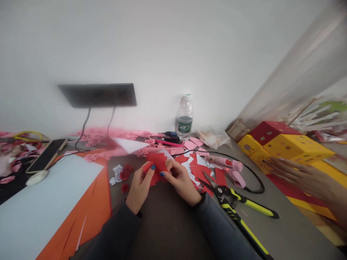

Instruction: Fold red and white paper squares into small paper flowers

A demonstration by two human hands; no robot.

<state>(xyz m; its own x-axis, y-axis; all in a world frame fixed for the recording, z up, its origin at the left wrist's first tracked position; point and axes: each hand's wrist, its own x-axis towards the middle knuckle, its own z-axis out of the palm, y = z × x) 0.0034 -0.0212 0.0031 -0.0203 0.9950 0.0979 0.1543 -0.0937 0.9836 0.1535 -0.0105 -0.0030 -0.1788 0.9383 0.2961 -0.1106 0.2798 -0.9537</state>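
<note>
Pinched between both hands is a piece of red paper, held over the front middle of the table. My left hand grips its left side, thumb on top. My right hand holds the right side, its fingers curled in so that part of the paper is hidden. Just left of my left hand lie red paper flowers and a crumpled white paper flower. Red and white paper scraps spread beyond my right hand, beside a pink hot glue gun and open yellow-handled pliers-like shears.
A water bottle stands by the wall, near pink paper flowers. White sheets over orange paper and a phone lie left. At right, another person's hand touches a yellow box. The glue gun's cable curves around.
</note>
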